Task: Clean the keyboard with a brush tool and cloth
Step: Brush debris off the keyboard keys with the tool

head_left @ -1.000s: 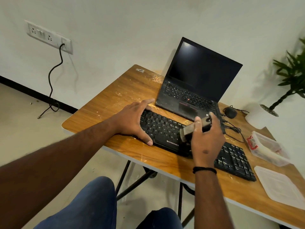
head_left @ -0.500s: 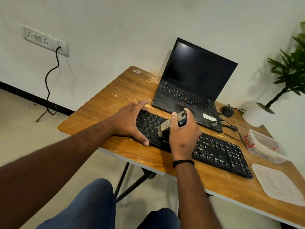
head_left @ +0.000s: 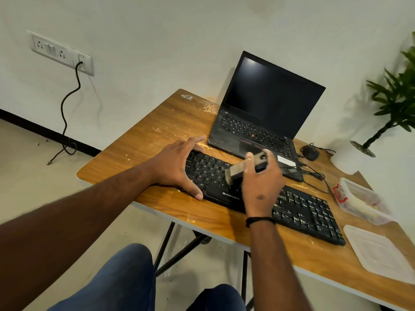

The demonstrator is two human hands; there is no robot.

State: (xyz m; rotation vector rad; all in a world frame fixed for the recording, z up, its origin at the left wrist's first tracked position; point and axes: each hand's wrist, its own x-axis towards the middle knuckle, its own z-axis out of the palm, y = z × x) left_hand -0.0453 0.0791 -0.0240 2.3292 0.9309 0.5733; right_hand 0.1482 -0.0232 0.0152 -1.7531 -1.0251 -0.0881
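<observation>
One black Zebronics keyboard [head_left: 298,209] lies slantwise on the wooden table [head_left: 143,158], just in front of one open laptop [head_left: 260,122] with a dark screen. Two bare hands work at it. The left hand [head_left: 177,164] spreads over the keyboard's left end, fingers straight, thumb pressed against the near edge. The right hand [head_left: 261,184] grips one brush tool [head_left: 242,168], fingers curled round its dark handle, the pale bristle head pointing left and down over the keys in the middle-left of the board; whether the bristles touch the keys cannot be told. A black band circles the right wrist. Pale crumbs speckle the tabletop. To the right sit one clear plastic container [head_left: 361,202] with a red clip, one separate lid [head_left: 379,252], one black mouse [head_left: 311,152] and one potted plant [head_left: 395,102]. One wall socket plate [head_left: 60,51] holds one plugged cable.
</observation>
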